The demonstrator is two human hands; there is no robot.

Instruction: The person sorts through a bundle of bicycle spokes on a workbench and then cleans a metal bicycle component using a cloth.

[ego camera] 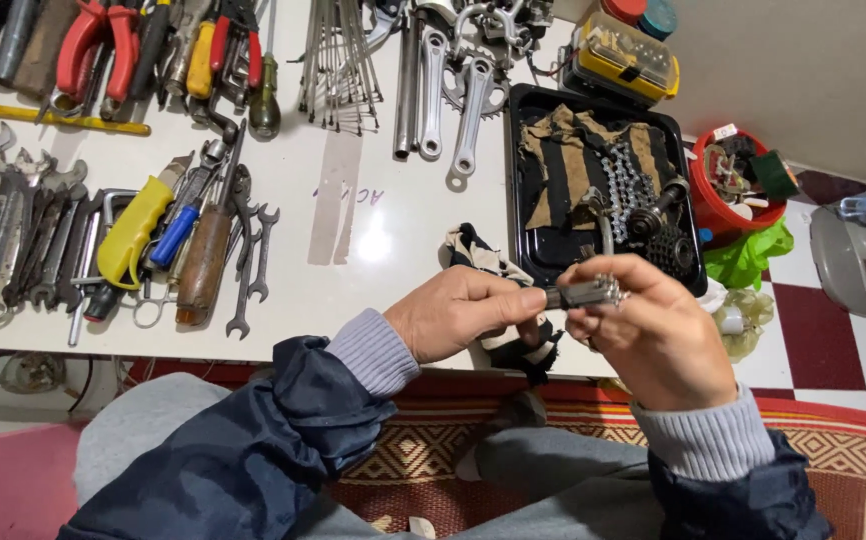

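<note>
Both hands hold a small metal part (588, 293) over the tabletop (393, 230) edge. The left hand (463, 325) pinches one end, the right hand (653, 335) the other. It looks hard, heavy and greasy, so grip its ends.

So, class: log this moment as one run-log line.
left hand: holds cloth, pinches metal part | right hand: holds metal part | behind: black tray, bike chain
</note>
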